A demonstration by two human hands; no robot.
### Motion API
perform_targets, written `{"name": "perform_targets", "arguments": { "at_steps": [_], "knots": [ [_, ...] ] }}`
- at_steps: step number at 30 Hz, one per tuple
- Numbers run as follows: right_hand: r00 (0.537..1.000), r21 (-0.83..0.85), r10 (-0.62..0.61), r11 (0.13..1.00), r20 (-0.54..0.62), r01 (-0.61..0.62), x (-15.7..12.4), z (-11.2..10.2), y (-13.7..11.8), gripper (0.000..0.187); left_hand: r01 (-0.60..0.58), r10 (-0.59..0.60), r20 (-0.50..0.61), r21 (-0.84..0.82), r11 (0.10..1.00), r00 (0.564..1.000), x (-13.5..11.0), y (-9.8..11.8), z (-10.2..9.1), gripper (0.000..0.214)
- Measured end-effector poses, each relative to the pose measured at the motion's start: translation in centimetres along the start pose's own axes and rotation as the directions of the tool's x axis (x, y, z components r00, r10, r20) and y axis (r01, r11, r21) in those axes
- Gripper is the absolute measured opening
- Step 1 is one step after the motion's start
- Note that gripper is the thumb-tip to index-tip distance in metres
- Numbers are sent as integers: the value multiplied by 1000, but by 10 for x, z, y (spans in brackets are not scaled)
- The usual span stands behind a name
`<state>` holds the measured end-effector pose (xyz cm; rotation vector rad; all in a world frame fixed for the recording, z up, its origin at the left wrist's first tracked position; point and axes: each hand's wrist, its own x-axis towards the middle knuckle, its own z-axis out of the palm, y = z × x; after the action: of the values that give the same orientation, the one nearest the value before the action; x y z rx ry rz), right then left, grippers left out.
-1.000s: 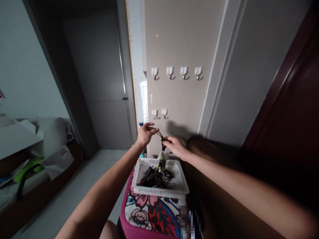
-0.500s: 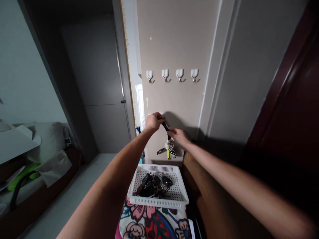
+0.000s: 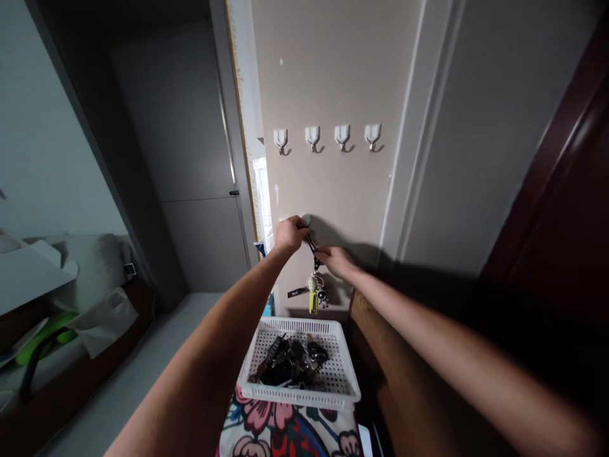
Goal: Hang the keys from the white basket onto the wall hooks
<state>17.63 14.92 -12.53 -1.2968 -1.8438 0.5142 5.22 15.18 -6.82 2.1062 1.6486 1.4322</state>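
My left hand [image 3: 290, 233] is closed on the upper end of a black strap [image 3: 311, 243], close to the wall and beside a white hook [image 3: 306, 219] that it mostly covers. Lower down, my right hand [image 3: 334, 261] pinches the same strap. From the strap hangs a keychain [image 3: 313, 299] with a yellow piece, a small dark-and-white figure, a pale round charm and a black tag. Beneath it is a white perforated basket [image 3: 349, 362] holding a heap of dark keys and key fobs [image 3: 291, 362].
Above my hands, several white hooks [image 3: 312, 138] line the beige wall [image 3: 333, 70]. The basket rests on a flower-patterned cloth surface [image 3: 280, 425]. A grey door [image 3: 176, 127] is at the left, a dark red door [image 3: 561, 209] at the right.
The strap has turned edge-on and the dangling keychain has swung slightly left and lower. Both hands keep their hold, and the view has shifted a little.
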Motion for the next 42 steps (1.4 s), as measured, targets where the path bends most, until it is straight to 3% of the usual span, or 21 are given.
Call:
{"name": "perform_targets", "arguments": {
  "at_steps": [8,12,17,22,25,27,29,31,33,39,42],
  "knots": [
    [999,-99,31,995,32,-27,-6,1,-1,24,-168,167,24,206,964,986,-3,-2,4,12],
    [999,-127,51,991,7,-50,-9,2,-4,26,-171,163,51,237,956,985,-5,-1,4,14],
    [999,-162,-4,987,35,10,-15,3,-14,27,-163,156,49,218,962,987,-8,0,3,18],
    [992,-193,-52,978,116,74,-20,6,-22,21,5,-5,-62,-10,1000,998,-40,-10,-1,29],
    [982,-213,-35,974,185,75,-27,14,-21,21,135,-133,38,-74,988,990,-82,-33,2,24],
    [948,-224,-32,969,317,107,-35,23,-18,20,203,-193,164,-48,978,967,-115,-53,5,21],
    [868,-211,-14,968,497,136,-44,33,-15,18,257,-252,254,15,966,934,-148,-73,8,20],
    [771,-194,8,969,637,150,-54,44,-13,14,287,-301,280,92,954,912,-175,-88,8,21],
    [715,-178,0,969,699,174,-63,54,-10,10,280,-312,277,149,948,909,-193,-98,7,22],
    [722,-185,-38,956,691,227,-80,75,2,5,195,-269,314,247,949,911,-205,-99,7,31],
    [710,-208,-68,933,701,295,-86,79,3,5,233,-302,317,237,943,899,-201,-98,7,27]
  ]
}}
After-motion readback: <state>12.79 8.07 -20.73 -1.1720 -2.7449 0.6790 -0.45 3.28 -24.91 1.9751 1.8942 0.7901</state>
